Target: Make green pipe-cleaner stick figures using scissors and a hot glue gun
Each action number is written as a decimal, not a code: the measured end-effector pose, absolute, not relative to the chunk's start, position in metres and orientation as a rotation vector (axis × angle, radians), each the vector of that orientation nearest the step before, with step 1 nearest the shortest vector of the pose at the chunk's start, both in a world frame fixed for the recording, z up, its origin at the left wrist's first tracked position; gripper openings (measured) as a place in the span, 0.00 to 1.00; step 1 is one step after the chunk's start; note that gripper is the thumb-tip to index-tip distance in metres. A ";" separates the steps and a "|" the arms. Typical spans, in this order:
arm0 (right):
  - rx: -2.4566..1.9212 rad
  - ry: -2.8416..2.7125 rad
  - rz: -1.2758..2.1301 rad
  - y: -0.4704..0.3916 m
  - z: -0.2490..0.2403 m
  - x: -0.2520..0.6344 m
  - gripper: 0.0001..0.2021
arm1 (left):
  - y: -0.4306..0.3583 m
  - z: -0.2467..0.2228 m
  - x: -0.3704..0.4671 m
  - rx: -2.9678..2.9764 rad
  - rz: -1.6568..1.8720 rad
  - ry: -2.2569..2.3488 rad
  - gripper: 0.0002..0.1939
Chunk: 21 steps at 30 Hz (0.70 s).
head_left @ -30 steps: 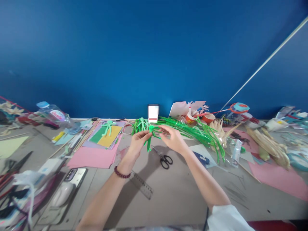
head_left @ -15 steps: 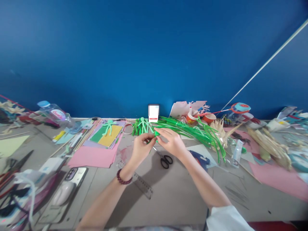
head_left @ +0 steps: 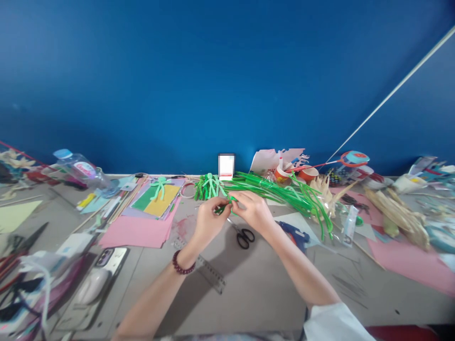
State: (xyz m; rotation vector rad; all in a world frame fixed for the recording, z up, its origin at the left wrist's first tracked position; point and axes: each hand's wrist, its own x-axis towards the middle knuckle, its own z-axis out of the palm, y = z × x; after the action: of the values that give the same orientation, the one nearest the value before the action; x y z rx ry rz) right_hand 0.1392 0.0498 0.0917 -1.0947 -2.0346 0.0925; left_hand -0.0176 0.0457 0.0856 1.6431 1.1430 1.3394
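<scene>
My left hand (head_left: pixel 212 219), with a dark red bead bracelet (head_left: pixel 183 263) on its wrist, pinches a small green pipe-cleaner piece (head_left: pixel 232 201) from the left. From the right, my right hand (head_left: pixel 253 211) has its fingers closed on the same piece. Fingers hide much of its shape. Just beyond the hands stand light and dark green pipe-cleaner figures (head_left: pixel 210 184). A long bundle of green pipe cleaners (head_left: pixel 280 192) lies to their right. Black-handled scissors (head_left: pixel 245 238) rest on the table below my hands, and a clear ruler (head_left: pixel 211 274) lies nearer me.
Coloured sheets (head_left: pixel 137 230) lie at left, with another light green figure (head_left: pixel 159 188) on them. A phone (head_left: pixel 117 258) and a bottle (head_left: pixel 83 169) are farther left. A blue glue gun (head_left: pixel 295 235) lies beside my right forearm. A lit screen (head_left: pixel 226 166) stands by the blue wall.
Both hands stay together with slight finger movement. The fingers of my right hand have curled in more around the green piece, and a dark green part now shows by my left fingers.
</scene>
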 end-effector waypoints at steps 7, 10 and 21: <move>-0.893 -2.192 0.386 0.052 0.107 0.158 0.19 | 0.049 0.095 -0.023 1.657 1.156 1.092 0.06; -0.906 -2.239 0.381 0.052 0.106 0.160 0.17 | 0.051 0.094 -0.026 1.607 1.107 1.049 0.07; -1.140 -2.281 0.212 0.046 0.100 0.151 0.10 | 0.053 0.092 -0.029 1.733 1.130 1.069 0.04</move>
State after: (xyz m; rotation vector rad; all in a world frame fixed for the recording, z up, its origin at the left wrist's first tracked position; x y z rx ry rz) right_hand 0.1506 0.0459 0.0999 -1.1398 -2.2813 0.2124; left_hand -0.0292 0.0531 0.0916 1.7326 1.0690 1.1299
